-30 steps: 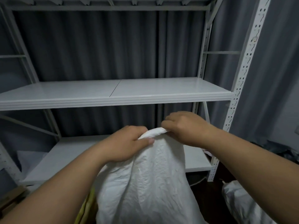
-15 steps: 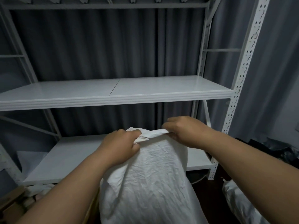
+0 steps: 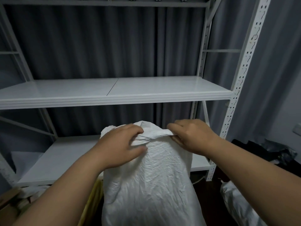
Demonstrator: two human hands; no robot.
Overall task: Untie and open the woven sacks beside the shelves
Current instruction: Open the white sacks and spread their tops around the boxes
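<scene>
- Woven sack (image 3: 146, 185): white, crinkled, standing upright in front of the lower shelf (image 3: 53, 160) of the white rack; its bunched top sits directly between the two hands.
- Right hand (image 3: 192, 136): fingers curled, pinching a rolled fold of the sack's mouth at its right corner. Grip closed tight on the cloth.
- Left hand (image 3: 120, 147): fingers spread and only lightly bent, lying on the top left of the sack, thumb low against the front face. Looks more like pressing than pinching; whether any cloth is caught under the fingertips cannot be told.
- Thin dark threads (image 3: 143, 138) show just right of the left fingertips, between the two hands. Likely the tie or a frayed seam; too fine to say which.
- Handling, as a judgement: the fabric is thin, soft and creases easily, yet a bit slick, so a flat palm will slide; a pinch on a folded edge holds better. The body stands full and probably carries weight, so it should stay put while the top is worked.
- Best hold: the rolled hem either side of the threads, pulling apart.
- Second sack (image 3: 241, 204) lies low on the floor, well right of the right hand.
</scene>
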